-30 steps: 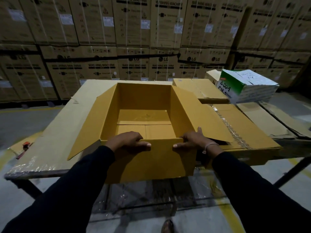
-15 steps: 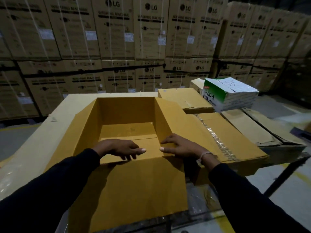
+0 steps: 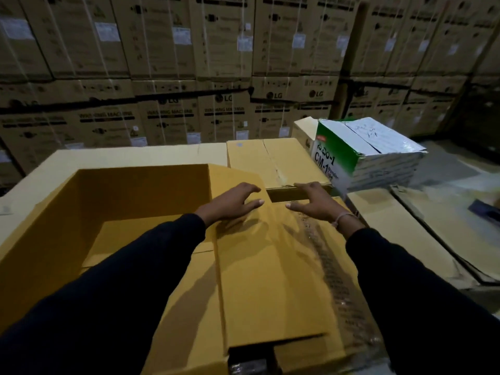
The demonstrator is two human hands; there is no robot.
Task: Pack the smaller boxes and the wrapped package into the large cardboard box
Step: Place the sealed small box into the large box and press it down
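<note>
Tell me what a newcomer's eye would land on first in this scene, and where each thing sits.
First the large cardboard box, open and empty at centre left, its right flap spread flat. Both hands reach over that flap with fingers spread, left hand and right hand, toward a flat brown box behind it. The green and white package at right and the wall of stacked cartons behind stand out too.
</note>
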